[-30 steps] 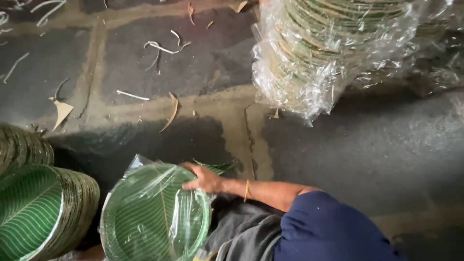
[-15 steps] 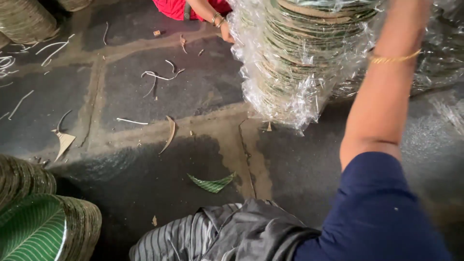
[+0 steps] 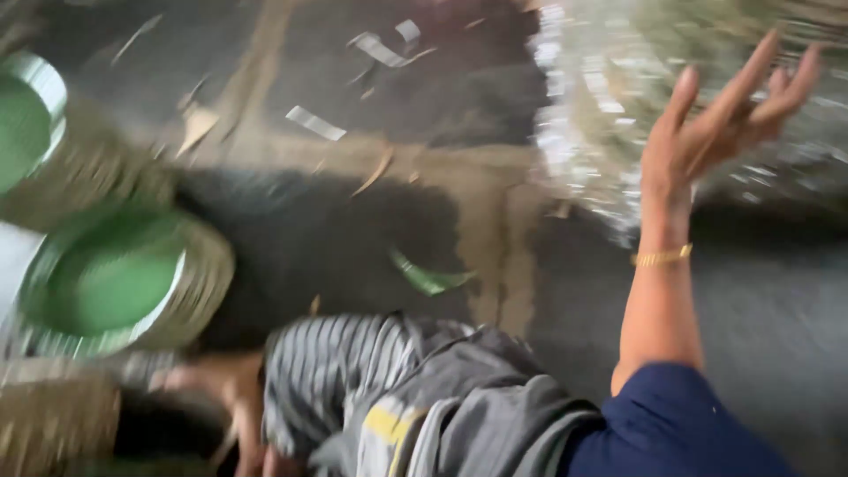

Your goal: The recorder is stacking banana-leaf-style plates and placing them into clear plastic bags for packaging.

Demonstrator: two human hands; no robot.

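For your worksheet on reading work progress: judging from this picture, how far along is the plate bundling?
Done: a plastic-wrapped plate bundle lies on the floor. In hand: nothing; the right hand is open beside that bundle, and the left hand is low and blurred. Left: green leaf plate stacks sit unwrapped.

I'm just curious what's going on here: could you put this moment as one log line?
right hand: open, raised by plastic-wrapped plate bundle | left hand: blurred, low near green plate stack | floor: leaf scraps
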